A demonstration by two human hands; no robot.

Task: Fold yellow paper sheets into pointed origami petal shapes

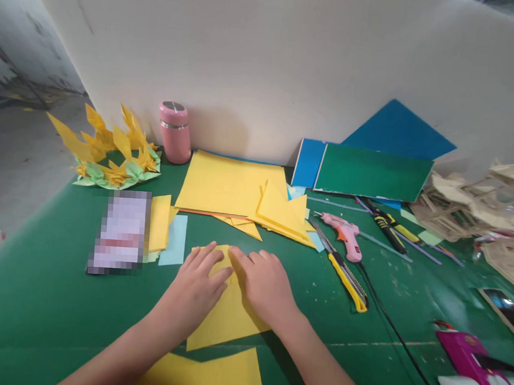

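A folded piece of yellow paper point(220, 324) lies on the green table under both hands. My left hand point(199, 288) rests on its left part with fingers spread. Along the upper edge, my right hand point(267, 283) presses with the index finger stretched out toward the left hand; its other fingers are partly bent and nothing shows in them. Another yellow sheet point(223, 379) lies nearer to me, partly hidden by my left forearm. Beyond the hands is a stack of yellow paper point(226, 185) with folded yellow pieces point(284, 211) on its right side.
To the right lie a yellow utility knife point(349, 282), a pink glue gun point(345, 235) with a black cord, and pliers point(388, 226). A pink flask point(176, 135) and a paper-flower ring point(111, 154) stand at the back left. Green and blue boards point(373, 173) lean against the wall.
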